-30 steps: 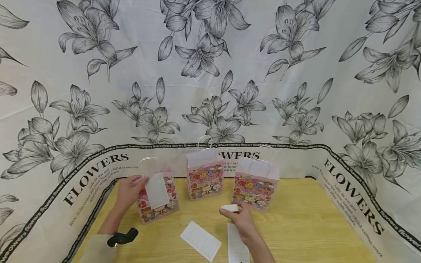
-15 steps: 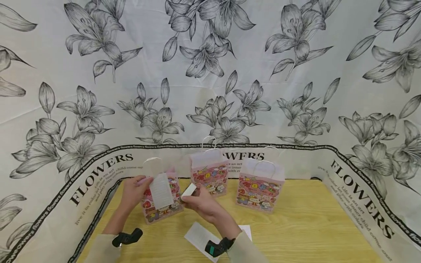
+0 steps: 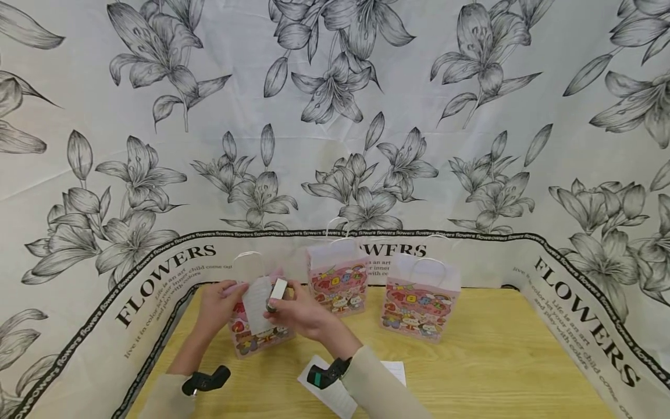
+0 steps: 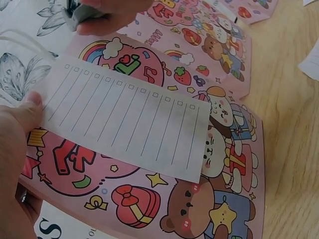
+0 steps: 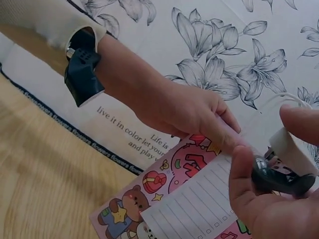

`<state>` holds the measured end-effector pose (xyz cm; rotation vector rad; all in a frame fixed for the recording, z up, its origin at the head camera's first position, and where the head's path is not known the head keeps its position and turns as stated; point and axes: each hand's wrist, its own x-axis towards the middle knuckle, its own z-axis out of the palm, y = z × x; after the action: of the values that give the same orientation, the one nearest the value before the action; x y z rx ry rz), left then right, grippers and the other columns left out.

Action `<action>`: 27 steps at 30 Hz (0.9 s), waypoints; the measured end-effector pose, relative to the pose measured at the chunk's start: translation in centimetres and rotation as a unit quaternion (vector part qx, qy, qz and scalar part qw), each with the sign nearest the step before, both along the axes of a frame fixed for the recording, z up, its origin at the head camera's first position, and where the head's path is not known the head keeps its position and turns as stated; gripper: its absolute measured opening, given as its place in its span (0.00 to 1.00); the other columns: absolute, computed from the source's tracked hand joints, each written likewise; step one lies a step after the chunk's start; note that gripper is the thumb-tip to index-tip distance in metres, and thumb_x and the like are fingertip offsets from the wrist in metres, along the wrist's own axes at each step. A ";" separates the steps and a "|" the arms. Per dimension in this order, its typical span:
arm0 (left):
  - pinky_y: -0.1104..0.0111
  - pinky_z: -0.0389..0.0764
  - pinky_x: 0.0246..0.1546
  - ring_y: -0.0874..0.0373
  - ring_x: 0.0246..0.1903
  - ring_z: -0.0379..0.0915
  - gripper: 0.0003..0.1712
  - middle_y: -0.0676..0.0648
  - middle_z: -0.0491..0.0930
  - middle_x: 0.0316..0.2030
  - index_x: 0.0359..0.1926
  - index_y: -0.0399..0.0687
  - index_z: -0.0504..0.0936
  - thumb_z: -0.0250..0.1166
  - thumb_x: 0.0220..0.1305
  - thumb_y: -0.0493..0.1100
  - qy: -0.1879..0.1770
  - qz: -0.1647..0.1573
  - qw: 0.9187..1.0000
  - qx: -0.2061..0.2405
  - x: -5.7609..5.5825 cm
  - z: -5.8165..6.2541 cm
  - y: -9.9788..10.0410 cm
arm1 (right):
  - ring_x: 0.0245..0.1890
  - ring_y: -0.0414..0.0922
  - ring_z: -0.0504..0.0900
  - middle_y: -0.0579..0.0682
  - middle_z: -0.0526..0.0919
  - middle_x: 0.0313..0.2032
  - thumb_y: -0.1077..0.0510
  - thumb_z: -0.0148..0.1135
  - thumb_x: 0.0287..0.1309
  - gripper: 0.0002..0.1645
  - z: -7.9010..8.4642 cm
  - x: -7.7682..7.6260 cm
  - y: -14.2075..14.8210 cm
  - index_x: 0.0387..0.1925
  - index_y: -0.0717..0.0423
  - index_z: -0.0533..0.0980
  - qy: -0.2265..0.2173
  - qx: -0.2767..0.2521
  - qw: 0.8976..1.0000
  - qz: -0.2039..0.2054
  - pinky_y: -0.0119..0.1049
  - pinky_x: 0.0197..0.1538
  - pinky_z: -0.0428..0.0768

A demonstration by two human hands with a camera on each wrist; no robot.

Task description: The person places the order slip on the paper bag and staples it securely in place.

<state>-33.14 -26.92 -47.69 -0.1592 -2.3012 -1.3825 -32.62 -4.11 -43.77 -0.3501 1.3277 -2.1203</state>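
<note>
At the left side of the table [image 3: 497, 355], a lined sheet [image 3: 255, 308] lies against the front of the leftmost bag [image 3: 243, 347], which is pink and printed with cartoon animals. The person's left hand [image 3: 216, 305] pinches both by their upper left part: the thumb presses on the sheet's top end, while other fingers reach behind the bag, partly out of sight. Most of the sheet extends below that grip, its lower end reaching down over the cartoon figures.

Its long axis runs steeply down the bag in the head view, upper end leaning a little left, lower end a little right. The ruled lines cross its short width, and a row of small boxes follows the long edge facing the right hand [image 3: 303, 312].

Between its thumb and fingers, the right hand pinches a white-and-dark stapler [image 3: 278, 293] just beside the sheet's upper end. The stapler's white part slants from lower left to upper right in the head view; the left wrist view shows a gap between stapler and paper.

Farther right stand the middle bag [image 3: 342, 285] and the right bag [image 3: 419, 308], both upright. Two more sheets [image 3: 336, 393] lie near the front, partly covered by the right arm.
</note>
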 end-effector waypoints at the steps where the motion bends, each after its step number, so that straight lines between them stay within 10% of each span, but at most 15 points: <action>1: 0.71 0.72 0.10 0.55 0.12 0.73 0.13 0.46 0.80 0.17 0.29 0.40 0.84 0.68 0.64 0.46 0.001 0.000 1.000 0.002 0.0 0.1 0.0 | 0.36 0.48 0.83 0.73 0.70 0.54 0.69 0.56 0.66 0.40 0.0 -0.1 -0.1 0.70 0.51 0.47 0.008 0.001 1.000 0.001 0.38 0.42 0.80; 5: 0.71 0.72 0.11 0.55 0.13 0.74 0.14 0.46 0.81 0.18 0.29 0.40 0.85 0.67 0.64 0.47 0.009 0.002 1.000 -0.012 -0.2 0.4 0.0 | 0.38 0.46 0.83 0.68 0.74 0.55 0.70 0.61 0.61 0.41 0.6 -0.9 -0.6 0.69 0.53 0.52 0.110 0.051 0.993 -0.011 0.40 0.42 0.80; 8: 0.70 0.73 0.13 0.56 0.15 0.74 0.16 0.44 0.81 0.20 0.31 0.39 0.85 0.66 0.65 0.48 0.003 0.003 1.000 -0.018 0.0 0.5 -0.1 | 0.39 0.47 0.83 0.59 0.80 0.50 0.71 0.67 0.55 0.39 1.3 -1.6 -1.4 0.64 0.54 0.59 0.229 0.117 0.966 -0.019 0.41 0.41 0.81; 13: 0.69 0.73 0.12 0.58 0.12 0.72 0.15 0.46 0.78 0.16 0.30 0.40 0.84 0.66 0.65 0.48 -0.013 0.017 0.999 -0.030 0.8 -0.1 -0.5 | 0.30 0.42 0.83 0.51 0.82 0.45 0.61 0.74 0.52 0.39 1.8 -2.2 -3.0 0.59 0.48 0.60 0.382 0.227 0.896 -0.020 0.34 0.32 0.80; 20: 0.69 0.72 0.13 0.61 0.13 0.70 0.13 0.50 0.78 0.17 0.31 0.41 0.83 0.64 0.68 0.46 0.011 0.018 0.999 -0.050 1.0 -0.5 -0.4 | 0.29 0.35 0.78 0.50 0.79 0.49 0.47 0.75 0.50 0.41 1.9 -3.5 -4.4 0.61 0.44 0.62 0.545 0.366 0.752 -0.064 0.27 0.28 0.75; 27: 0.69 0.72 0.14 0.61 0.14 0.72 0.10 0.51 0.80 0.19 0.33 0.41 0.86 0.66 0.65 0.45 0.037 0.018 0.998 -0.047 0.2 -0.7 0.1 | 0.30 0.38 0.79 0.46 0.81 0.40 0.47 0.77 0.48 0.39 2.1 -4.6 -4.7 0.55 0.44 0.62 0.578 0.452 0.678 -0.051 0.28 0.28 0.73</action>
<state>-32.90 -26.84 -48.36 -0.1938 -2.2974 -1.2296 -37.26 -8.86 -41.69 -1.2775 2.8950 -0.8369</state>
